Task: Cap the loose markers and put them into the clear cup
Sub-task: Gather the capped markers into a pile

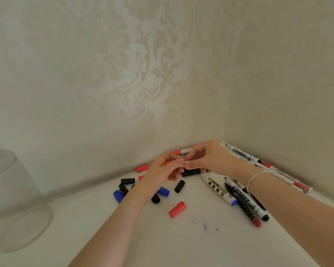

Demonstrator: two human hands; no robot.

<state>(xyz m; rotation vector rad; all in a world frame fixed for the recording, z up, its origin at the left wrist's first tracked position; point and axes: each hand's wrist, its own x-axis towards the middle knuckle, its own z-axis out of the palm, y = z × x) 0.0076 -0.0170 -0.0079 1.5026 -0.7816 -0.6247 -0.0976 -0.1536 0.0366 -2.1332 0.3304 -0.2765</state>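
Markers (241, 199) lay just right of both hands; the left hand (160, 173) and right hand (208, 158) pinched one red marker (181, 152) between them. Pressing its cap straight on seemed wisest.

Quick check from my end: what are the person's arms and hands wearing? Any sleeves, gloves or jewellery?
Both forearms are bare, with no sleeves in view, and neither the left hand nor the right hand is gloved. The only item worn is a thin silver-coloured chain bracelet on the right wrist.
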